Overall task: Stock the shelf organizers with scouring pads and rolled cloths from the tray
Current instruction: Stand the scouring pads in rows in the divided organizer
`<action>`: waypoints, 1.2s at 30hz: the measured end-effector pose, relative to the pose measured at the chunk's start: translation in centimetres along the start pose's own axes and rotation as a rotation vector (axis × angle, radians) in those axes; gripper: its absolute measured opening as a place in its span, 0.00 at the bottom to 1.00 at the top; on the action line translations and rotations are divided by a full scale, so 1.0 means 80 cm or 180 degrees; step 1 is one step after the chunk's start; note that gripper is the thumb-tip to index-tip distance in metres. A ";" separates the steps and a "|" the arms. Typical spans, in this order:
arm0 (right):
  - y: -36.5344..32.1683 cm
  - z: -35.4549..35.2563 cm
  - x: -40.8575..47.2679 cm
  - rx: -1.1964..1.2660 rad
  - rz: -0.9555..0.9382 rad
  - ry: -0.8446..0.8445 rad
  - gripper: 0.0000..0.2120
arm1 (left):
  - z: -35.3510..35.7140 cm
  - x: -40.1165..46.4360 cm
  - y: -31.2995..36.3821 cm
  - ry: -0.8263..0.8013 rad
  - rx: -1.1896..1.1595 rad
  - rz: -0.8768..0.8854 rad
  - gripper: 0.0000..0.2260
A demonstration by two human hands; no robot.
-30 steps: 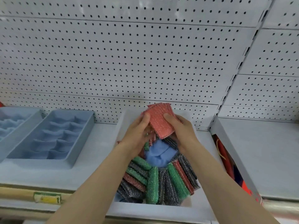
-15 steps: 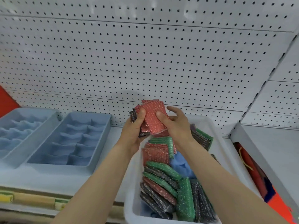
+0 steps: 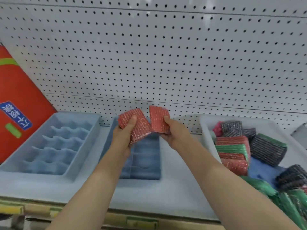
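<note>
Left hand (image 3: 123, 135) pinched red scouring pad (image 3: 135, 126), right hand (image 3: 172, 131) pinched second pad (image 3: 158, 119), both at frame centre above blue organizer (image 3: 146, 156). Pads looked light, soft, springy; best gripped by edges. Tray (image 3: 206, 130) at right.

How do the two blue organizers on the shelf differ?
The left organizer lies in full view, angled on the shelf, and every compartment that shows is empty. The right organizer sits straighter and is partly hidden by the left hand and its red pads. Both are blue divided trays.
</note>
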State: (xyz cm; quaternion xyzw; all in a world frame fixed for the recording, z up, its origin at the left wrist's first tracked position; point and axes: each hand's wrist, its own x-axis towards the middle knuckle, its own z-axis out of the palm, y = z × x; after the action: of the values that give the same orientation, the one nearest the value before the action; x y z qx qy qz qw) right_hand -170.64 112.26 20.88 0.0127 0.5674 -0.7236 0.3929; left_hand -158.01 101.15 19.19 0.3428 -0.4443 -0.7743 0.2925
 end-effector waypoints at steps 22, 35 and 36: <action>0.017 0.009 0.055 -0.2829 -0.1931 0.0613 0.06 | -0.062 0.007 0.009 0.0074 -0.0756 -0.0909 0.21; 0.057 0.032 0.136 -0.4418 -0.2037 0.0462 0.11 | -0.073 -0.009 0.010 0.0381 -0.0733 -0.0733 0.15; 0.058 0.033 0.136 -0.4593 -0.2034 0.0427 0.12 | -0.072 -0.011 0.011 0.0359 -0.0687 -0.0716 0.16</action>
State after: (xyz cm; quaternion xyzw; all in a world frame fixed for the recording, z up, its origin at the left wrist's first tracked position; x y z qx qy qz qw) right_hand -174.35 103.82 12.99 -0.3651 0.8951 -0.2525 0.0422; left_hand -152.84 98.62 18.10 0.4000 -0.3003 -0.8249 0.2636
